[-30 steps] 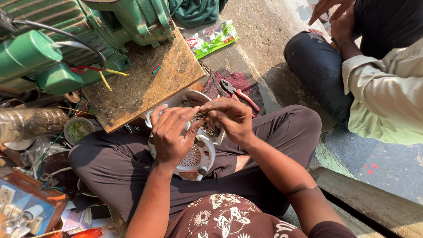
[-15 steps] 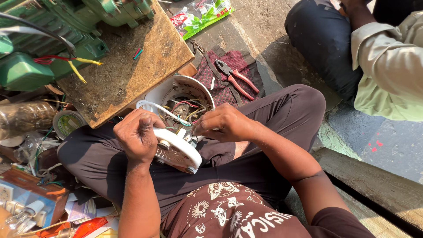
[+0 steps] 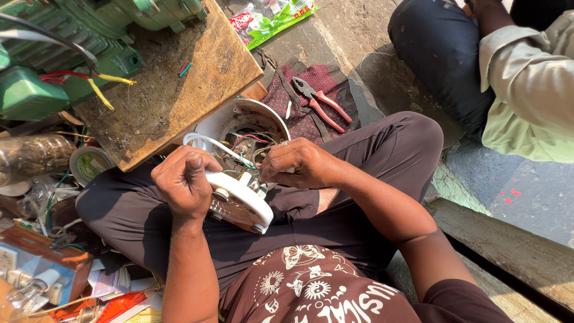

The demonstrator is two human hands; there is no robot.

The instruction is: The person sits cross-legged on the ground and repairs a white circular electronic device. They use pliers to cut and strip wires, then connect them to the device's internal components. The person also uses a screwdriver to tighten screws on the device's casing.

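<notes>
Both hands work over the person's lap, where a white plastic cover (image 3: 242,203) rests on the crossed legs. Left hand (image 3: 182,182) is closed around the cover's near edge, thumb pressed on top, holding it tilted. Right hand (image 3: 296,164) is pinched shut at the fingertips on the thin coloured wires (image 3: 245,158) that run between the cover and the round white housing (image 3: 239,122) just behind it (which wire exactly is too small to tell). A white cable (image 3: 206,142) loops from the housing down past the left hand.

Beyond the housing a worn wooden board (image 3: 173,90) carries a green machine (image 3: 78,42) with red and yellow leads. To the right of the board, red-handled pliers (image 3: 320,101) lie on a dark red cloth (image 3: 299,98) on the concrete floor. A green snack packet (image 3: 275,15) lies further back. Another person's sleeve (image 3: 529,78) and knee show at the upper right, well apart from the hands
</notes>
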